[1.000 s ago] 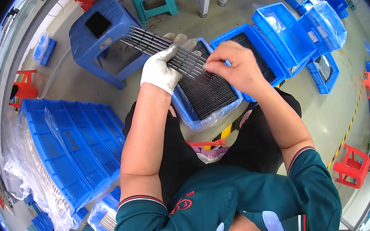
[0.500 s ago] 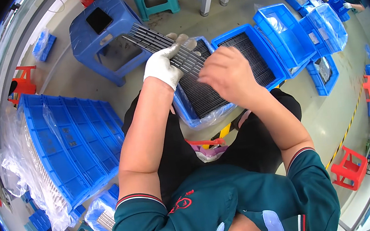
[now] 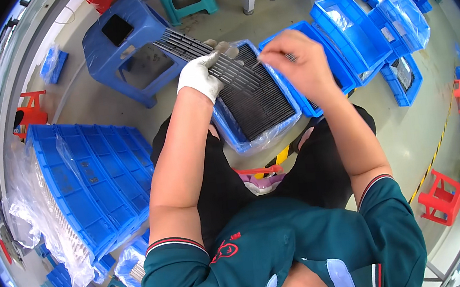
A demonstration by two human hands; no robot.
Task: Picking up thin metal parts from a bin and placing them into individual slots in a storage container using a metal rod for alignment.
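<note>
Crates of blue ribbed plastic point(image 3: 95, 181) dominate the left of the scene, a big stack with clear, crumpled plastic film point(image 3: 80, 272) hanging off its outer side. Beyond them stands a broad-seated blue plastic stool point(image 3: 143, 26). Now to the middle, in front of the person's knees: a blue rectangular plastic crate point(image 3: 285, 88), lined with clear film, holding row upon row of thin dark rods point(image 3: 261, 116) laid side by side. Just to its right, a second blue plastic crate point(image 3: 341, 69), partly covered from view by the right arm.

And up above the lined crate, a slanting bundle of slim, dark grey rods with lighter bands point(image 3: 238, 75), one end pointing toward the stool, the other out over the rods below. The left hand point(image 3: 200, 78), in a white glove with greyed fingertips, has it, fingers closed around the middle, thumb across the top. Over on the other side, the right hand point(image 3: 301, 63), bare, is raised just beside the bundle's lower end, a gap showing between. Its fingers are bent, thumb close to the forefinger; whether anything sits pinched there, it is impossible to tell. Smallest of the lot, a flat black rectangular device point(image 3: 116, 30) lies on the stool's seat.
</note>
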